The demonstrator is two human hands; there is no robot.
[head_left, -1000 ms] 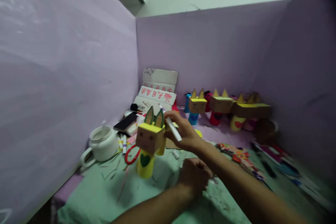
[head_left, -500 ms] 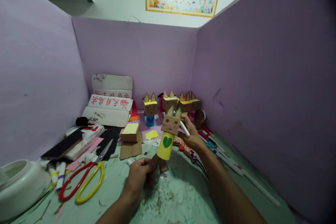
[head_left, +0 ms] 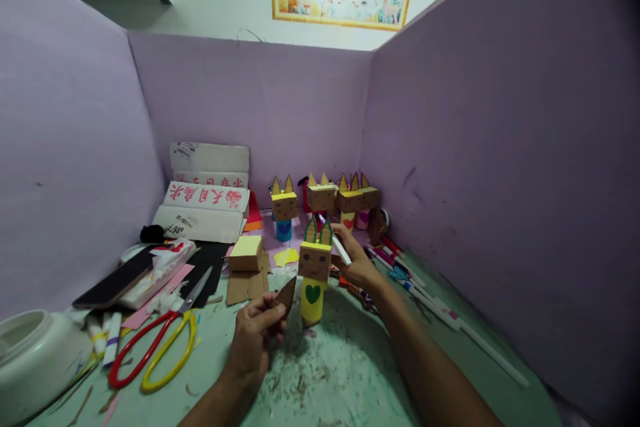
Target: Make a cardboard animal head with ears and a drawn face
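Observation:
A paper figure (head_left: 313, 277) with a brown box head, green-edged ears and a yellow tube body bearing a green heart stands upright on the green table (head_left: 345, 380). My right hand (head_left: 354, 260) touches the side of its head while also gripping a white marker (head_left: 342, 251). My left hand (head_left: 255, 340) is closed in a pinch on a small brown cardboard piece (head_left: 286, 294) just left of the figure's body.
Several similar figures (head_left: 325, 199) line the back wall. Red and yellow scissors (head_left: 155, 347), a yellow-topped cardboard box (head_left: 246, 253), a white pot (head_left: 35, 353), paper packs (head_left: 205, 193) and a phone (head_left: 113, 283) lie left. Markers (head_left: 425, 297) lie along the right purple wall.
The figure came down from a tilted, lifted pose to stand upright on the table. My left hand let go of its base and now holds the cardboard piece.

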